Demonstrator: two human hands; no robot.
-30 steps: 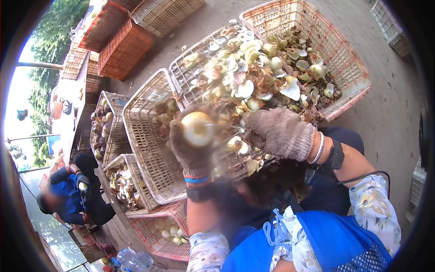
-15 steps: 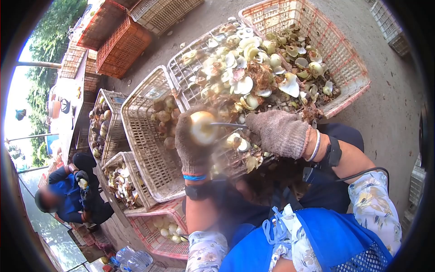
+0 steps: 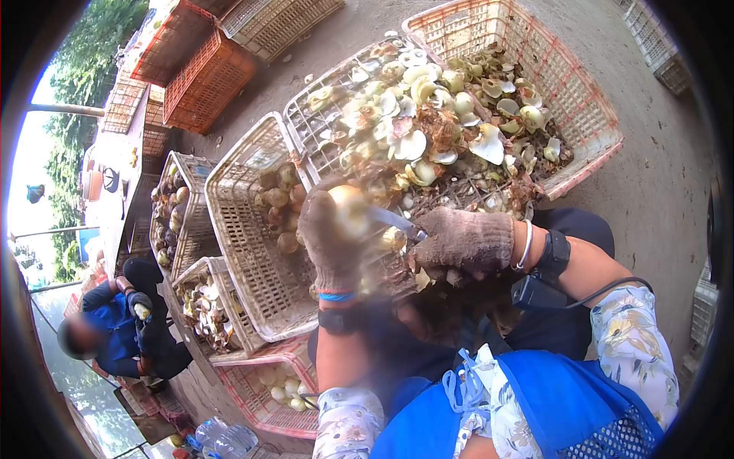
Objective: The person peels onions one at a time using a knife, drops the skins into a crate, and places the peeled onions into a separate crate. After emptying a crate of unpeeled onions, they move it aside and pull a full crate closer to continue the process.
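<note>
A pale, partly peeled onion [image 3: 349, 210] sits in my left hand [image 3: 325, 237], which wears a dirty knit glove and is closed around it. My right hand [image 3: 466, 243], gloved the same way, grips a knife [image 3: 397, 222] whose blade reaches left to the onion's side. Under both hands lies a crate [image 3: 577, 84] heaped with onion peels [image 3: 413, 145] and cut layers. Left of my left hand, a deep plastic crate [image 3: 252, 252] holds several unpeeled onions [image 3: 281, 199] at its far end.
Peeled onions [image 3: 289, 389] fill part of a red-edged crate at lower left. Beside it stand a crate of peels [image 3: 205, 310] and one of brown onions [image 3: 170, 210]. Another person [image 3: 126, 321] in blue works at the left. Orange crates [image 3: 206, 84] are at upper left.
The knife and my right hand have turned, so the blade now slants up to the onion with its flat side showing. My left hand has tilted slightly with the onion.
</note>
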